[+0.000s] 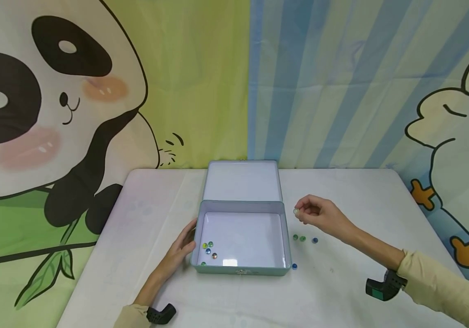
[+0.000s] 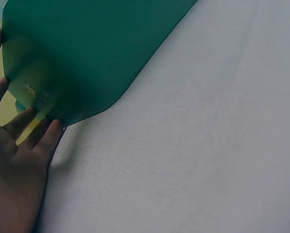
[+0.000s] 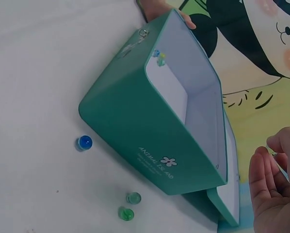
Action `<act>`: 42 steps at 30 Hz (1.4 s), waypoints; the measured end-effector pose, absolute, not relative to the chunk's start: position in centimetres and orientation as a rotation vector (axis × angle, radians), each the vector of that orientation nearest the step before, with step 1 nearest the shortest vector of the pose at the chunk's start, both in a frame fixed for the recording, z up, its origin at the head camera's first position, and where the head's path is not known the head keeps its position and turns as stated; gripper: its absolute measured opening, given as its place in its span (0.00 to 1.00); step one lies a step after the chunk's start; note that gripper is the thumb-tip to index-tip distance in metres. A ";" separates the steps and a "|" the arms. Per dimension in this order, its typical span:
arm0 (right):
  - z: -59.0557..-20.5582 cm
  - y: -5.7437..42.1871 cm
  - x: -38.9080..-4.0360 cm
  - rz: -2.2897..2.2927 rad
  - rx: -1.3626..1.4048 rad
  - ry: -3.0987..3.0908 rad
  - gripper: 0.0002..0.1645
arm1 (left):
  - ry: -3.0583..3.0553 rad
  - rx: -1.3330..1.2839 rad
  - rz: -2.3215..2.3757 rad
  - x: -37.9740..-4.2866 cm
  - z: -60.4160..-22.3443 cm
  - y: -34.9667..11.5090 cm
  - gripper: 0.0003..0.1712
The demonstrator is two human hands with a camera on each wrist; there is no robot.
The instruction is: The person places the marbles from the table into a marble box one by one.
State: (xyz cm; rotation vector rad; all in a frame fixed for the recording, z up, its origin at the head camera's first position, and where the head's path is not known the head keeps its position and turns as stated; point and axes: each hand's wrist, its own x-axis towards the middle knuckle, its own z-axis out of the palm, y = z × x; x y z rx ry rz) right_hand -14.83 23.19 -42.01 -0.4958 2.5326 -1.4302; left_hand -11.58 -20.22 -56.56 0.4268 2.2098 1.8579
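A green tin box (image 1: 240, 270) with a pale inside stands with its lid (image 1: 242, 181) tipped back behind it. My left hand (image 1: 179, 248) rests against the box's left side, its extended fingers (image 2: 48, 138) touching the green wall. Right of the box, my right hand (image 1: 320, 214) is raised above the table, pinching a pale green glass marble (image 1: 296, 211) between thumb and fingertips. Inside, at the left front, lie several glass marbles, among them a yellow-green marble (image 1: 205, 245) and an orange-brown marble (image 1: 214, 256).
On the white table (image 1: 341, 291), right of the box, are two green marbles (image 1: 302, 238), a dark blue marble (image 1: 314, 240) and another blue marble (image 3: 85, 142) near the box's front corner. A printed cloth (image 1: 201, 91) with a panda hangs behind.
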 end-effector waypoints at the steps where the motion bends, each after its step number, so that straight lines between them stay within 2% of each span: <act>1: -42.0 23.1 -14.8 -1.432 -0.491 2.527 0.10 | 2.212 0.417 1.856 -11.6 -56.5 -20.2 0.36; 42: -42.3 21.4 -14.6 -1.423 -0.513 2.472 0.12 | 2.191 0.450 1.881 -11.5 -56.2 -20.1 0.36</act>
